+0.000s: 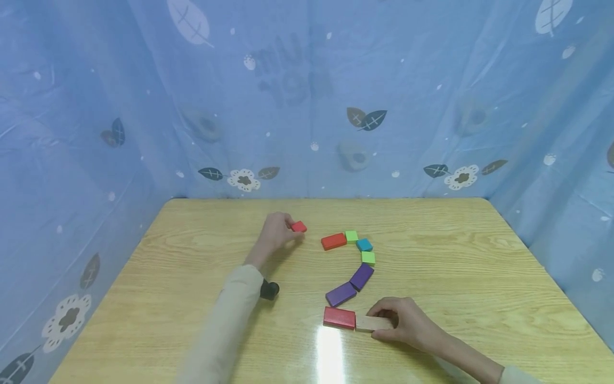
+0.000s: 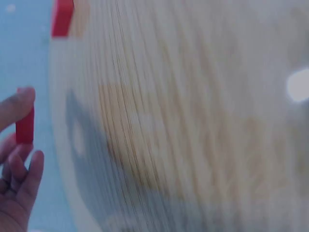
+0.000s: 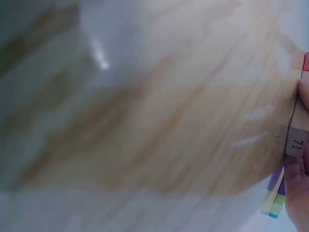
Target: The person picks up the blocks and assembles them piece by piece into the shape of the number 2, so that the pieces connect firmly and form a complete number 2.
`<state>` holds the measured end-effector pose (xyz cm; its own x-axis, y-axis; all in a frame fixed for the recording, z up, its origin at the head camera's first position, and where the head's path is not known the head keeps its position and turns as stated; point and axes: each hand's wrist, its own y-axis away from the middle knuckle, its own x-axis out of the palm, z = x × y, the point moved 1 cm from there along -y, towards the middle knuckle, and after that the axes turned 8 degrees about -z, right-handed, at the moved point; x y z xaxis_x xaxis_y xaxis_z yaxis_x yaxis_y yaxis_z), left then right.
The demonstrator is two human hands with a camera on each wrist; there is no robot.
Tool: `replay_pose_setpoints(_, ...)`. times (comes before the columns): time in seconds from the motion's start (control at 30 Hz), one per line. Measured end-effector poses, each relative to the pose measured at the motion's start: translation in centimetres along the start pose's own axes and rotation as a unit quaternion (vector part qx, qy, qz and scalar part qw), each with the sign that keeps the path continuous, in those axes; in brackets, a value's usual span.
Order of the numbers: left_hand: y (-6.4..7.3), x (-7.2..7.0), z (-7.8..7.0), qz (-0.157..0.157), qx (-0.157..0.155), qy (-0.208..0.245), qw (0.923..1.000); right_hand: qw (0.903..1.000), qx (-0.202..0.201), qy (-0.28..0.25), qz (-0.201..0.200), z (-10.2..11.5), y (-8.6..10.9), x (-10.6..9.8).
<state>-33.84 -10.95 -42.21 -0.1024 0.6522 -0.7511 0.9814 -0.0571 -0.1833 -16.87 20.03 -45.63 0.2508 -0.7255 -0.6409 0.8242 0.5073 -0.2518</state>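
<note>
My left hand (image 1: 275, 233) pinches a small red block (image 1: 299, 227) between thumb and fingers, left of a curve of coloured blocks. In the left wrist view this red block (image 2: 25, 126) stands upright between thumb and fingertips. My right hand (image 1: 408, 323) grips a plain wooden block (image 1: 370, 323) by its sides near its right end. Its left end meets a longer red block (image 1: 339, 318) lying flat. The number 71 shows on the end of the plain block (image 3: 296, 143) in the right wrist view.
The curve holds another red block (image 1: 333, 241), a green block (image 1: 352, 237), a blue block (image 1: 364, 245), a second green block (image 1: 368, 258) and two purple blocks (image 1: 362, 277). A black rounded object (image 1: 269, 290) shows beside my left sleeve. A blue patterned curtain (image 1: 307, 106) surrounds the wooden table (image 1: 455, 256).
</note>
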Motion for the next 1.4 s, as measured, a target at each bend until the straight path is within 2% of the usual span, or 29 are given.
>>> replay_pose_setpoints(0.13,1.0,-0.2,-0.7,-0.024,-0.016,0.02,0.9994,1.0,-0.007,0.002,-0.003,0.0,-0.1,0.0)
replay_pose_setpoints(0.27,2.3,-0.3,-1.1,-0.027,-0.025,0.039,0.9986,1.0,-0.009,0.001,-0.002,0.0,-0.1,0.0)
replay_pose_setpoints(0.37,3.3,0.0,-1.4,-0.02,-0.025,0.048,0.9983,1.0,-0.006,0.003,0.0,0.0,0.0,0.0)
replay_pose_setpoints(0.63,5.0,1.4,-2.5,0.019,0.023,0.048,0.9984,0.9998,-0.019,-0.002,-0.008,-0.1,0.1,0.1)
replay_pose_setpoints(0.7,5.3,1.7,-2.7,0.031,0.025,0.044,0.9982,0.9997,-0.023,-0.006,-0.009,-0.2,0.2,0.1)
replay_pose_setpoints(0.93,5.7,2.1,-3.2,0.062,0.014,0.041,0.9972,0.9998,-0.018,-0.009,-0.004,-0.2,0.1,0.1)
replay_pose_setpoints(1.4,5.1,3.0,-2.8,0.063,0.018,-0.004,0.9978,0.9994,-0.03,-0.013,-0.01,-0.1,0.2,0.3)
